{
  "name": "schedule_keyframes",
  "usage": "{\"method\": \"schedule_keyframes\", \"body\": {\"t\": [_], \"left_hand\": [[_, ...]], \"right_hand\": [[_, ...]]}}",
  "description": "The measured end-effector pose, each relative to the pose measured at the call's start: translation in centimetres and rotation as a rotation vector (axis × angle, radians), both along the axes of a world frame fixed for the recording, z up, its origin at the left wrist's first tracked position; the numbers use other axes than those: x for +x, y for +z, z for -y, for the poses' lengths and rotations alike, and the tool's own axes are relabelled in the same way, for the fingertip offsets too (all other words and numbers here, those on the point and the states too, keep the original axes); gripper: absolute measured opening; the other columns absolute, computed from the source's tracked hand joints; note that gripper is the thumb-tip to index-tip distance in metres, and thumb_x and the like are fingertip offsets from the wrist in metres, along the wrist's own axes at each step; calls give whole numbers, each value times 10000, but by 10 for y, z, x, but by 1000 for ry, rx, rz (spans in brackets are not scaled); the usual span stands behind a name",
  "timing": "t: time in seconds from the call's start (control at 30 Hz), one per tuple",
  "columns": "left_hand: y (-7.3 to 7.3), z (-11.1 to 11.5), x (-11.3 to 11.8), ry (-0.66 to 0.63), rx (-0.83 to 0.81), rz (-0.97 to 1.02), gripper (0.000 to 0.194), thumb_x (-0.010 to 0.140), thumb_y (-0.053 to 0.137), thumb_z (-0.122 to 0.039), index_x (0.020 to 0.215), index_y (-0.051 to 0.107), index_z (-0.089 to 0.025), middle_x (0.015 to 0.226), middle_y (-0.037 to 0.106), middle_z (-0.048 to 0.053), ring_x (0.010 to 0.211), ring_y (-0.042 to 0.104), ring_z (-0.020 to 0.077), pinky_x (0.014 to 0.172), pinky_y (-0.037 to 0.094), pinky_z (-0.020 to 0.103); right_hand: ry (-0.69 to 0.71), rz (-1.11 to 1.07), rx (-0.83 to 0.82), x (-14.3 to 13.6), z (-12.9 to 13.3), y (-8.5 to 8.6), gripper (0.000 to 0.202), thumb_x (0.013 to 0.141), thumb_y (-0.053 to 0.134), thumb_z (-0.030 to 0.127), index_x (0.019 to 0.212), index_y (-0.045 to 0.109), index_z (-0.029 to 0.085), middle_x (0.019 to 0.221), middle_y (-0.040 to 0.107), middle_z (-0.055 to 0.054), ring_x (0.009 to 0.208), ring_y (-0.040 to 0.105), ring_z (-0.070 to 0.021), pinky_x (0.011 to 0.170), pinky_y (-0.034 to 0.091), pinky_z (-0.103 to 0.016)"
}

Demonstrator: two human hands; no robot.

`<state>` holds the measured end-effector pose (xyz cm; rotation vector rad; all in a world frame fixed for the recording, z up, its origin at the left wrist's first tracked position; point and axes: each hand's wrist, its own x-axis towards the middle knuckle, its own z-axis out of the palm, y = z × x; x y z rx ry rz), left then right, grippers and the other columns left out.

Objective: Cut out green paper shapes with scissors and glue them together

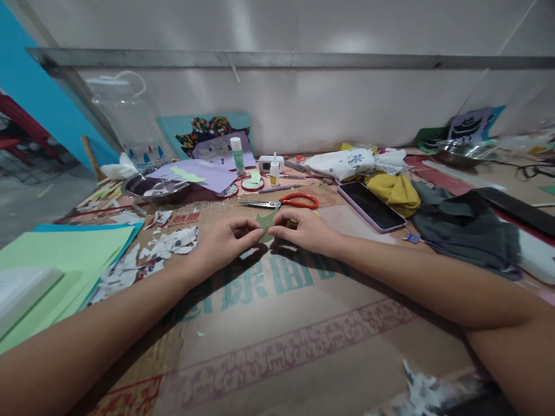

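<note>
A small green paper piece [267, 222] is held up between both hands, over a printed cardboard sheet [260, 323]. On its left edge my left hand [228, 241] pinches it with thumb and fingertips. The right edge is pinched by my right hand [303, 230]. Just behind the hands lie scissors [299, 201] with red handles, their blades pointing left. Farther back stand a small white glue bottle [274, 172] and a glue stick [238, 156].
Paper scraps [173, 242] and green sheets [26, 254] lie left. A metal bowl [156, 193] carries purple paper [217, 176]. To the right are a phone [372, 207], yellow cloth [396, 193] and dark cloth [468, 231]. A clear jug [125, 115] stands at the back left.
</note>
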<state>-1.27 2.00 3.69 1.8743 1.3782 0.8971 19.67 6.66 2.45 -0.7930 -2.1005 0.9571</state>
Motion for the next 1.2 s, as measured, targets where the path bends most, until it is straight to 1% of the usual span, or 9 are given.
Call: {"method": "schedule_keyframes", "body": {"t": [0.33,0.57,0.73,0.8,0.9,1.0,1.07,1.13,1.2], "left_hand": [[1,0,0,-30,-28,48,223,816,664,-437,760,741,-235,735,734,16,689,685,202,643,553,293],[0,0,1,-58,-58,60,213,841,653,-422,773,720,-231,756,747,20,713,710,203,670,564,303],[-5,-4,-2,-60,-46,37,179,814,646,-378,853,703,-213,818,754,21,751,713,196,722,574,310],[-8,-6,-3,-40,-22,72,220,799,668,-388,928,685,-210,867,755,24,791,719,200,765,578,326],[-12,-7,-5,-9,-46,162,300,816,685,-454,988,662,-210,867,752,28,805,730,206,783,582,340],[-9,-6,-5,2,-163,252,419,853,616,-609,855,685,-196,764,739,45,732,729,216,712,586,338],[-5,-4,-4,-19,-192,268,514,845,577,-685,775,705,-192,743,744,62,720,725,225,693,587,343],[-2,-3,-3,-61,-175,216,494,826,608,-670,734,717,-197,743,751,61,722,716,223,699,582,337],[-1,-2,-2,-100,-166,143,393,812,668,-587,732,723,-206,745,752,44,713,704,207,706,573,323]], "right_hand": [[-31,0,51,2,-3,0,160,878,662,320,820,674,172,802,694,-27,767,626,-170,713,489,-287],[-24,-31,21,2,-4,-1,172,859,673,342,827,672,172,809,696,-27,769,634,-169,714,501,-288],[-52,-47,24,2,-5,-2,155,851,675,323,814,646,175,765,674,-11,727,624,-160,695,501,-289],[-81,-74,51,3,-6,-3,136,865,657,306,824,631,179,751,664,-3,702,613,-152,686,499,-288],[-93,-98,241,6,-7,-5,73,899,612,249,861,625,187,776,669,-7,699,607,-147,676,497,-281],[-49,-68,598,9,-8,-5,112,948,536,172,887,628,191,817,692,-34,742,611,-162,712,496,-300],[-18,-1,819,11,-9,-5,167,972,498,139,882,627,194,818,700,-45,761,607,-175,749,487,-324],[-11,68,969,11,-9,-5,187,975,492,118,877,629,200,811,704,-46,770,601,-184,779,478,-340],[-22,107,1045,11,-9,-6,186,966,501,105,886,636,204,816,713,-45,783,597,-191,798,475,-346]]}}
